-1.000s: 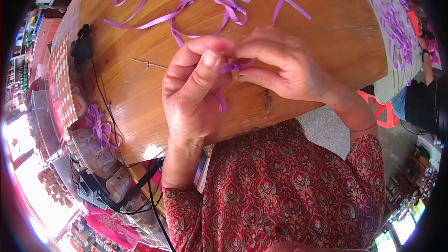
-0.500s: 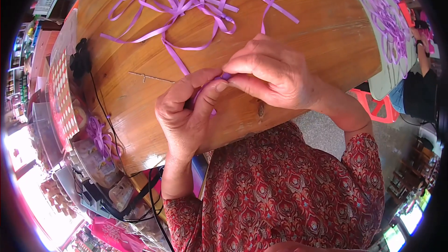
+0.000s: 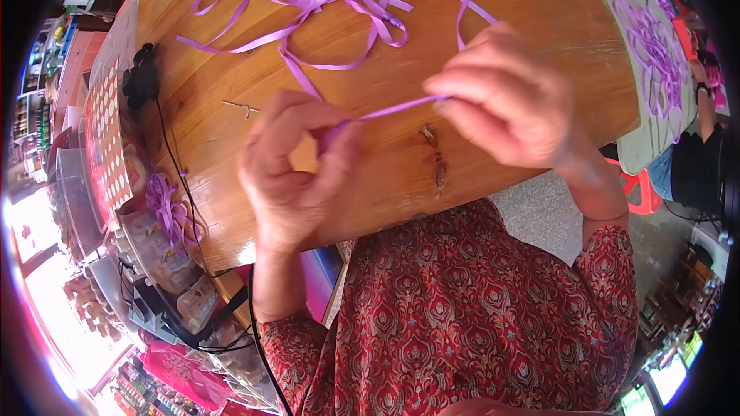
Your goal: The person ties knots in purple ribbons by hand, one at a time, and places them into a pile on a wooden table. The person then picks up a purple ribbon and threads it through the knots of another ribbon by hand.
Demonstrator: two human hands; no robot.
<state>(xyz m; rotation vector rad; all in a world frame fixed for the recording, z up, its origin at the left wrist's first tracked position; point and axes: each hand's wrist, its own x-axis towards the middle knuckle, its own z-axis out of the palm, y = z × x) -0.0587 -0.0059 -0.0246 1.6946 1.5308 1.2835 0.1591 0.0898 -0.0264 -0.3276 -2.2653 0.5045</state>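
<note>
A purple ribbon is stretched between my two hands above the wooden table. My left hand pinches one part of it between thumb and forefinger, the other fingers curled. My right hand grips the ribbon's other part at its fingertips, farther right and slightly higher. One length runs from behind my left hand to the tangled pile of purple ribbons at the far side, and another length rises beyond my right hand. Both hands are a little blurred. A thin metal hook-like tool lies beside my left hand.
Under my hands is the wooden table. A black flower-shaped object with a cord sits at its left edge, near a small purple ribbon bundle. More ribbons lie on a pale table at right, where another person's arm shows.
My hands were close together at a knot-like spot; now they have moved apart, the right one going right and up, pulling the ribbon straight between them.
</note>
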